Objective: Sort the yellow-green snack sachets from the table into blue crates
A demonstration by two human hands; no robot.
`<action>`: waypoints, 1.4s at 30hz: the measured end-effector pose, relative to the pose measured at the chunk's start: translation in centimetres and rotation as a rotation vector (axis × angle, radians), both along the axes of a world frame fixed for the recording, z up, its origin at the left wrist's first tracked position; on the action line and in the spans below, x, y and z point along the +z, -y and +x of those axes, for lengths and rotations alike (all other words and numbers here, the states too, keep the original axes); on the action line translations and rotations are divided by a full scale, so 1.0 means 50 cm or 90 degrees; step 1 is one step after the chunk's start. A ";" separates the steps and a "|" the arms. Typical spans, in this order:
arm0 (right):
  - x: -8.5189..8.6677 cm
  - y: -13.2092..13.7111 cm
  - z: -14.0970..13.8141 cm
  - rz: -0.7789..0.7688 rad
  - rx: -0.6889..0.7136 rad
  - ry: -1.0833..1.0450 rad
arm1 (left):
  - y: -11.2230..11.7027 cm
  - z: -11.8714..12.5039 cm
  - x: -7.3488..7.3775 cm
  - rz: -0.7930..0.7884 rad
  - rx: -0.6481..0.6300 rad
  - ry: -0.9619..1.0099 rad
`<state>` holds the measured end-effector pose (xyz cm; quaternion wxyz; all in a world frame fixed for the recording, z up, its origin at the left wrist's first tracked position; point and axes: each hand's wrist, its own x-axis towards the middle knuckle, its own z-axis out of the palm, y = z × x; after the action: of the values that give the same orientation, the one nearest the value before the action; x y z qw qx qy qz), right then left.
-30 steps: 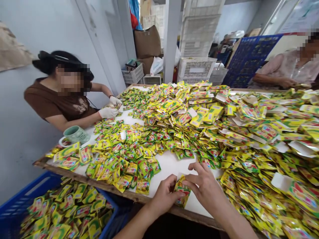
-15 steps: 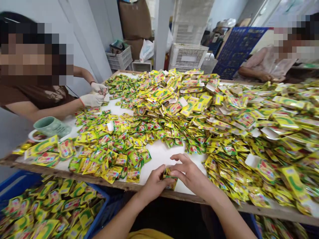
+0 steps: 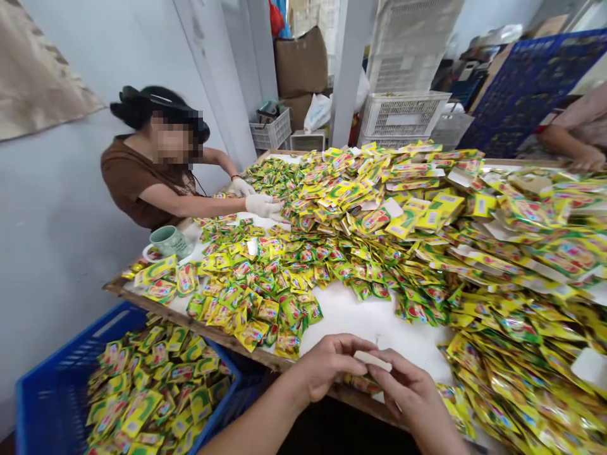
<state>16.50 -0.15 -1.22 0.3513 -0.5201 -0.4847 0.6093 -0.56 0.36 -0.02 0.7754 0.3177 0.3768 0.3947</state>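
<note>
Carton [image 3: 360,383], its white flap [image 3: 373,361] uppermost, sits between left hand [image 3: 327,366] and right hand [image 3: 410,387], both grasping it; probably best worked with light, even pressure, avoiding crushing.

Both of the person's arms reach forward, bare, and angle in toward each other. The left forearm [image 3: 263,411] slants inward up to the left hand [image 3: 327,366], its fingers [image 3: 351,341] curled over and its thumb pointing across to the right. Facing it, the right hand [image 3: 410,385] bends inward too, thumb nearest me. The fingertips come close together in a light two-handed pinch; some right fingers are partly hidden.
</note>
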 end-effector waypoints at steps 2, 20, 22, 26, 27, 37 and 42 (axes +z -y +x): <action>0.003 -0.007 0.000 0.068 -0.013 0.003 | -0.005 0.007 -0.004 0.012 0.071 -0.021; 0.017 -0.016 0.007 0.167 -0.071 0.022 | -0.011 0.004 -0.032 0.407 0.155 -0.278; 0.022 -0.016 0.006 0.162 -0.069 0.034 | -0.009 -0.003 -0.029 0.425 0.130 -0.281; 0.029 -0.021 0.008 0.225 -0.015 0.104 | -0.006 -0.009 -0.024 0.443 0.103 -0.328; 0.029 -0.020 0.009 0.260 0.004 0.121 | -0.003 -0.010 -0.024 0.456 0.098 -0.340; 0.005 0.059 -0.027 0.336 -0.099 0.292 | 0.020 0.005 -0.057 0.459 0.043 -0.412; 0.008 0.056 0.011 0.362 -0.138 0.331 | 0.062 -0.102 -0.019 0.315 0.221 -0.474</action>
<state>17.05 -2.97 -0.83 0.4090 -0.5874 -0.6489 0.2581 -5.64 -2.76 -0.98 0.4114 0.5446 0.5713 0.4558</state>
